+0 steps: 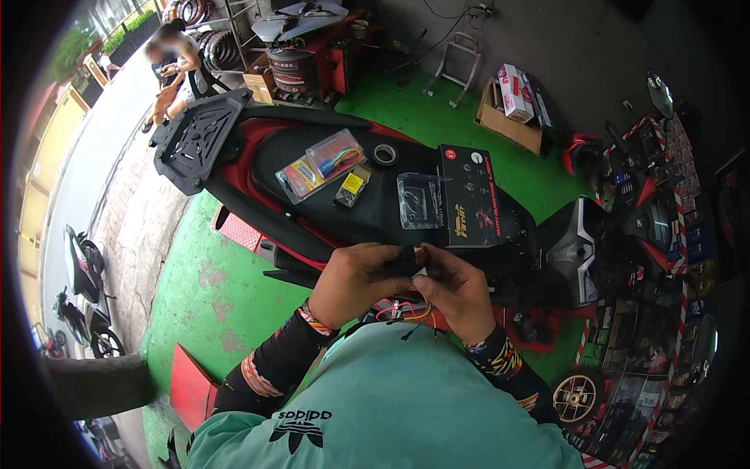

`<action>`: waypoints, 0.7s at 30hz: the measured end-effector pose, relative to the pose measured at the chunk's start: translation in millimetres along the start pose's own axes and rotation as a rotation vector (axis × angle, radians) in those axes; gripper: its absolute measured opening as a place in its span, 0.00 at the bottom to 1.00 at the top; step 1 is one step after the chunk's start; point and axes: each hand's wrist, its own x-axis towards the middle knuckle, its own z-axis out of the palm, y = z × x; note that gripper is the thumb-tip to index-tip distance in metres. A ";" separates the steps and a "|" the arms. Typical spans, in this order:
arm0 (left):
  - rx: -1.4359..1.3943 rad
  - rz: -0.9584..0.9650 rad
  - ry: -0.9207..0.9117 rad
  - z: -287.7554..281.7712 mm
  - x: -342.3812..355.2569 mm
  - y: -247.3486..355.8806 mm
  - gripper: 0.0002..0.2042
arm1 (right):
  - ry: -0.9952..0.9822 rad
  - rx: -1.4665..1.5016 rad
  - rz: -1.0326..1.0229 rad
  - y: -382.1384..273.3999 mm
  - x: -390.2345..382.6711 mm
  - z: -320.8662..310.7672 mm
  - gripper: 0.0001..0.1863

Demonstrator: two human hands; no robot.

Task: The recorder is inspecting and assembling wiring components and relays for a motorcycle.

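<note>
Black part [408, 256] sits between left hand [353, 283] and right hand [459, 291], both pinching it; wires [429, 314] hanging just below the right hand could snag, tugging it loose.

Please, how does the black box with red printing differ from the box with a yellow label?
The black box is much larger than the yellow-labelled box. The black box bears red and gold printing; the yellow-labelled box shows a bright yellow patch. Both lie on the black seat.

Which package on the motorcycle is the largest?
The black box with red lettering, just right of the clear plastic tray; every other package there is smaller.
</note>
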 end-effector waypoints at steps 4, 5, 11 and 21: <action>-0.015 0.002 0.018 1.9 -6.2 -0.5 0.20 | -0.017 0.015 -0.008 1.2 1.2 7.0 0.33; 0.007 0.004 0.036 2.4 -8.5 -0.8 0.19 | -0.031 0.038 -0.003 2.8 2.5 8.1 0.32; 0.082 0.029 0.074 -0.7 -17.6 -5.6 0.17 | -0.084 0.051 0.052 -0.5 7.8 15.8 0.27; 0.056 -0.032 0.157 3.4 -31.3 -5.8 0.17 | -0.106 -0.016 0.047 18.6 17.2 22.4 0.25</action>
